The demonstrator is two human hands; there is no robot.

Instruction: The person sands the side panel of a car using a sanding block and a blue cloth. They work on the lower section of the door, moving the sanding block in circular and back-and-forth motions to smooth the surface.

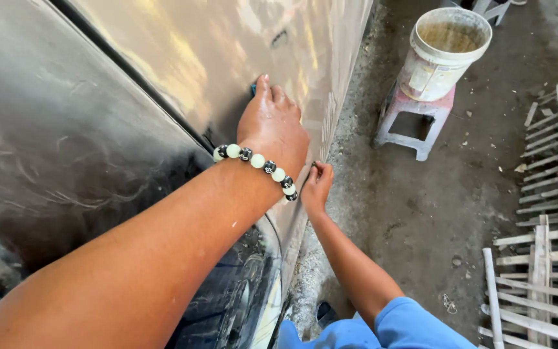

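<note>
The left hand [272,126] is pressing flat against the car panel [214,52], fingers closed over a small blue thing [253,88] that is mostly hidden beneath them. A beaded bracelet [256,161] is circling its wrist, the arm stretching forward. Lower down, the right hand [318,184] is pinching the panel's bottom edge, fingers curled. On the floor to the right, a white bucket [444,55] holding murky liquid is sitting on a small stool [414,119].

Bucket [445,52] on stool [413,119], right of car panel [182,58].
</note>
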